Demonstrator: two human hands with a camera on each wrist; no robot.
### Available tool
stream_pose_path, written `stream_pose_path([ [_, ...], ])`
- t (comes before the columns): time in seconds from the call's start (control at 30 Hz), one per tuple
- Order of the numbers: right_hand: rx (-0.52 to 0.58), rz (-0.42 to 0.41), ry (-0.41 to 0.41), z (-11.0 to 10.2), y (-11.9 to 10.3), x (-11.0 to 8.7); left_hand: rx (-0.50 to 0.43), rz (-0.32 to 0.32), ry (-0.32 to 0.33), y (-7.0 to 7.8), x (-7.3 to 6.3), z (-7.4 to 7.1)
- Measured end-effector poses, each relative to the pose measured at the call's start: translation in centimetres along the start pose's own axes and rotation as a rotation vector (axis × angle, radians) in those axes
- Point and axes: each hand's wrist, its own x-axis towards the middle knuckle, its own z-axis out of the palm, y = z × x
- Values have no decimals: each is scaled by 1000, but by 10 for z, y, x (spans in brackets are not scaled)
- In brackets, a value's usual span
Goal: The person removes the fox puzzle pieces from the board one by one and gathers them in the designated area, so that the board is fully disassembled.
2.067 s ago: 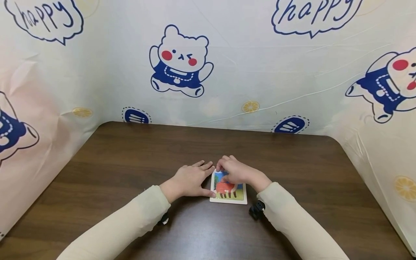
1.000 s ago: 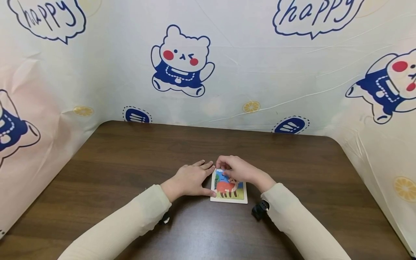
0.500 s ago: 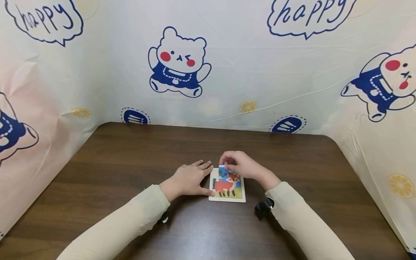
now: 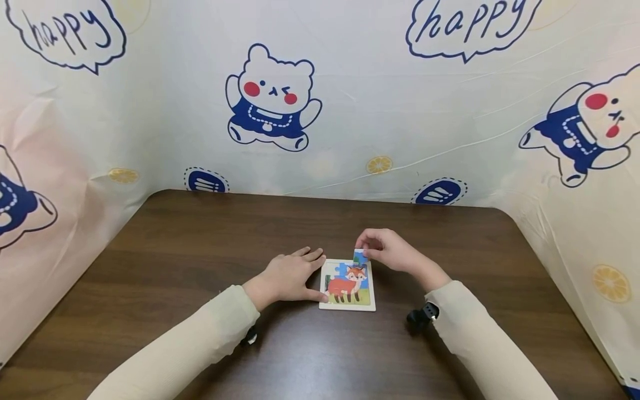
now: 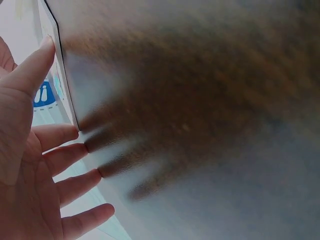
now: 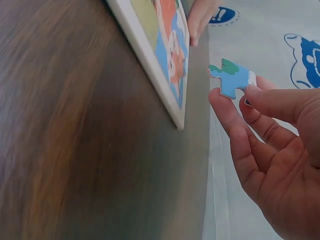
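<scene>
A jigsaw puzzle (image 4: 345, 288) with a red fox or deer-like animal lies in a white-rimmed tray near the middle of the table. Its upper left corner shows a bare pale gap. My right hand (image 4: 392, 251) pinches a blue and green puzzle piece (image 6: 231, 77) between thumb and fingers, raised over the tray's upper right corner. My left hand (image 4: 290, 276) lies with spread fingers at the tray's left side, its thumb (image 5: 37, 65) on the rim and its other fingertips on the table.
The brown wooden table (image 4: 225, 239) surrounds the puzzle. Behind and beside it hangs a pale printed cloth (image 4: 350, 111) with bears and lettering. A small black device (image 4: 422, 318) sits under the right wrist.
My right hand has lifted the puzzle piece out of the upper left corner and carried it to the right. The left hand stays at the tray's left side.
</scene>
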Motion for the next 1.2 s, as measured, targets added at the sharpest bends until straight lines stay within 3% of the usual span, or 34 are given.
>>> stream_pose_path([
  [0.7, -4, 60, 30, -26, 31, -27, -14, 2, 13, -1, 0, 3],
  [1.2, -30, 119, -15, -32, 49, -31, -28, -2, 7, -1, -2, 1],
])
